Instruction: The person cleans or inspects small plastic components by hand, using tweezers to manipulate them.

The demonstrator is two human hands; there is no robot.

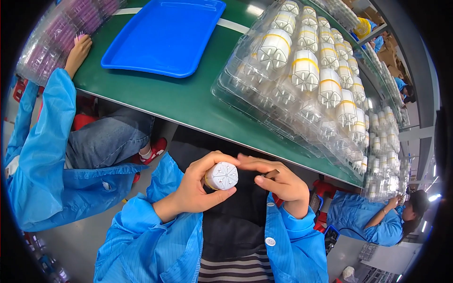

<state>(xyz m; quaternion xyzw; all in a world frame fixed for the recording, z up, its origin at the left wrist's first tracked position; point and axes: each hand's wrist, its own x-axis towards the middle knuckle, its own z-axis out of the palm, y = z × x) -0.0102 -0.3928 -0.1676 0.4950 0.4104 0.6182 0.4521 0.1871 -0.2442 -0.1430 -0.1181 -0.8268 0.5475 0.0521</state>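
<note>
My left hand [200, 181] is closed round a white cylindrical part [223, 176], over my lap. The part's end faces up and is divided into wedges by ridges, with small marks in them; a yellowish band shows low on its side. Just to the right is my right hand [281, 181], its fingers stretched out and its thumb apart. Its fingertips reach the far right edge of the part; whether they touch it I cannot tell. Nothing shows in the right hand.
Stacked clear plastic trays [264, 101] hold rows of similar white cylinders with yellow bands and pins. A blue tray [160, 37] lies on the green table [188, 96]. At left, a co-worker's hand [80, 49] touches trays of pink parts [45, 52]. Another person [368, 217] sits at right.
</note>
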